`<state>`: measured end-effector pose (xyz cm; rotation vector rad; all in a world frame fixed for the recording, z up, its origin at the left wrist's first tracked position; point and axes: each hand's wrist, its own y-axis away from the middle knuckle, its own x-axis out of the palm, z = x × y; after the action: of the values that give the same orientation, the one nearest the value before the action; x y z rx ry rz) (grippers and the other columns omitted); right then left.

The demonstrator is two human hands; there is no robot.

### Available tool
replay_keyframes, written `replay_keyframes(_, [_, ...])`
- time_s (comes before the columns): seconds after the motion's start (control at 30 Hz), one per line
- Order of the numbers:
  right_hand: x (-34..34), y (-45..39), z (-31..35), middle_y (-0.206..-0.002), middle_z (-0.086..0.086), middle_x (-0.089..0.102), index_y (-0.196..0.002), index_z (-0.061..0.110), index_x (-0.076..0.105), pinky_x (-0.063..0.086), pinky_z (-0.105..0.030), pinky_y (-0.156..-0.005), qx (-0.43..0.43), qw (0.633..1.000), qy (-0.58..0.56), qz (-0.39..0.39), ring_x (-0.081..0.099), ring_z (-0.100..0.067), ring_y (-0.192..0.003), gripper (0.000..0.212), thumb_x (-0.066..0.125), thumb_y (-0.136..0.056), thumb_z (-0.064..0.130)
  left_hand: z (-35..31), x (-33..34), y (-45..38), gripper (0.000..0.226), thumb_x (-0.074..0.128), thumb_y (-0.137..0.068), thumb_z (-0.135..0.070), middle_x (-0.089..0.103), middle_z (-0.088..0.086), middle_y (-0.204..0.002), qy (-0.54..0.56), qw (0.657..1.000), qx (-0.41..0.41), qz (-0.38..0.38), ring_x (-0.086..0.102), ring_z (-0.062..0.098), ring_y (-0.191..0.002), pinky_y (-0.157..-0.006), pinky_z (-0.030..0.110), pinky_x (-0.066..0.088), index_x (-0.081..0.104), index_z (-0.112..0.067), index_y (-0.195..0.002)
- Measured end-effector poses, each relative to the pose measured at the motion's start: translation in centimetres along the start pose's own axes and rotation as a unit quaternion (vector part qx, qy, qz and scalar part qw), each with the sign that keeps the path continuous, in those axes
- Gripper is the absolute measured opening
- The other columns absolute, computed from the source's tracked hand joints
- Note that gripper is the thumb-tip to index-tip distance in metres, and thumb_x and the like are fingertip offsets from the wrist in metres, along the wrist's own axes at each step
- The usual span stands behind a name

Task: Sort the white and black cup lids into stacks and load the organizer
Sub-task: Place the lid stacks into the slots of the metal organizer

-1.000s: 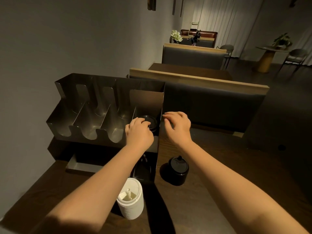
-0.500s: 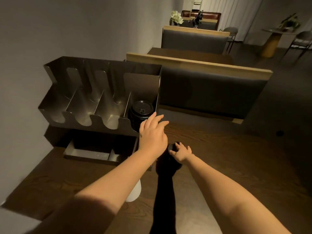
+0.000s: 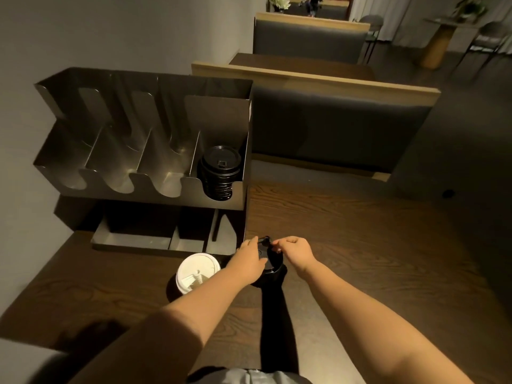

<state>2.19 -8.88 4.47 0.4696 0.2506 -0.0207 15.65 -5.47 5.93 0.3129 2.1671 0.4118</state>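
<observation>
We find no legible text, label, brand, number or sign on any surface in the head view.

You're facing a dim room: grey wall (image 3: 110, 29) left, booth bench (image 3: 332, 126) far, curtains (image 3: 393, 12) beyond.

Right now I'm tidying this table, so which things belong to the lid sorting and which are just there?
Job:
organizer
black lids in its rightmost slot
black lid stack under left hand and right hand
white lid stack

Not the job:
booth seat
round table
</observation>
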Motion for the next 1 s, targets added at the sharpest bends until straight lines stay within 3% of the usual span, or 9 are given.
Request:
replay_keyframes(0.1, [-0.1,0.3,-0.1,-0.080,-0.009,0.057,-0.088,0.008,0.055,0.044,-0.024,-0.063,0.058,0.998,-0.029,-0.014,0.053,-0.016,-0.069,0.007,0.061,-0.087,0.008,0.7,0.9,-0.3,0.076,0.053,-0.096,-0.030,0.010,0.006,-0.160,0.024,0.999,-0.041,0.017,0.017,0.025,-0.145,-0.117,0.035,0.021,0.006,-0.010,-0.152])
replay_keyframes(0.2, [0.0,0.8,-0.6,-0.129,-0.015,0.050,-0.139,0.005,0.034,0.045,-0.029,-0.076,0.141,0.989,0.007,0.048,0.057,-0.026,-0.109,0.066,0.068,-0.087,0.028,1.0,1.1,-0.5,0.076,0.055,-0.095,-0.032,0.015,0.008,-0.158,0.042,0.997,-0.069,-0.002,0.017,0.027,-0.145,-0.117,0.037,0.022,0.010,-0.009,-0.152])
replay_keyframes(0.23, [0.1,1.2,-0.7,-0.129,-0.013,0.051,-0.141,0.003,0.033,0.044,-0.028,-0.074,0.164,0.984,-0.003,0.074,0.058,-0.025,-0.107,0.067,0.065,-0.089,0.031,1.1,1.0,-0.5,0.074,0.055,-0.095,-0.032,0.019,0.009,-0.157,0.058,0.994,-0.087,-0.010,0.021,0.028,-0.143,-0.116,0.038,0.024,0.013,-0.010,-0.152])
replay_keyframes(0.37, [0.3,2.7,-1.2,-0.089,-0.005,0.062,-0.106,0.007,0.059,0.044,-0.031,-0.059,0.225,0.959,-0.124,0.117,0.057,-0.020,-0.075,0.024,0.052,-0.096,0.028,1.8,1.0,-0.7,0.071,0.055,-0.095,-0.036,0.020,0.011,-0.153,0.122,0.983,-0.136,0.015,0.040,0.029,-0.133,-0.110,0.036,0.033,0.019,-0.010,-0.150])
replay_keyframes(0.5, [0.5,2.7,-2.2,-0.091,-0.007,0.063,-0.107,0.010,0.061,0.046,-0.038,-0.079,0.219,0.955,-0.169,0.105,0.058,-0.024,-0.082,0.022,0.057,-0.092,0.027,1.9,0.6,-0.8,0.065,0.060,-0.092,-0.036,0.046,0.012,-0.135,0.195,0.961,-0.181,0.074,0.050,0.026,-0.119,-0.098,0.034,0.045,0.033,-0.007,-0.144])
replay_keyframes(0.6, [0.9,3.2,-2.7,-0.090,-0.012,0.067,-0.101,0.002,0.064,0.050,-0.035,-0.069,0.222,0.947,-0.206,0.107,0.062,-0.027,-0.080,0.024,0.060,-0.091,0.023,2.0,1.0,-0.1,0.059,0.067,-0.088,-0.029,0.054,0.010,-0.133,0.332,0.903,-0.242,0.124,0.054,0.025,-0.119,-0.097,0.036,0.048,0.042,-0.007,-0.137])
replay_keyframes(0.73, [1.0,3.3,-2.6,-0.100,-0.018,0.070,-0.114,0.000,0.065,0.053,-0.034,-0.066,0.196,0.950,-0.231,0.082,0.067,-0.031,-0.086,0.039,0.068,-0.085,0.026,2.1,1.1,0.1,0.115,0.092,-0.046,-0.042,0.051,0.013,-0.138,0.462,0.833,-0.269,0.145,0.055,0.033,-0.119,-0.098,0.051,0.046,0.034,-0.018,-0.142])
replay_keyframes(0.87, [0.6,3.7,-0.9,-0.087,-0.006,0.062,-0.092,0.016,0.062,0.044,-0.032,-0.060,0.194,0.948,-0.227,0.111,0.057,-0.020,-0.077,0.018,0.056,-0.093,0.033,2.6,0.9,-1.1,0.119,0.094,-0.035,-0.051,0.045,0.012,-0.140,0.510,0.807,-0.280,0.101,0.048,0.042,-0.123,-0.097,0.058,0.042,0.030,-0.040,-0.135])
replay_keyframes(1.0, [0.8,3.4,-0.2,-0.095,-0.004,0.059,-0.092,0.021,0.061,0.044,-0.034,-0.073,0.191,0.951,-0.207,0.124,0.055,-0.020,-0.084,0.019,0.059,-0.089,0.040,3.7,1.2,-2.4,0.124,0.096,-0.018,-0.050,0.050,0.010,-0.131,0.523,0.797,-0.292,0.079,0.053,0.039,-0.115,-0.089,0.056,0.048,0.037,-0.045,-0.128])
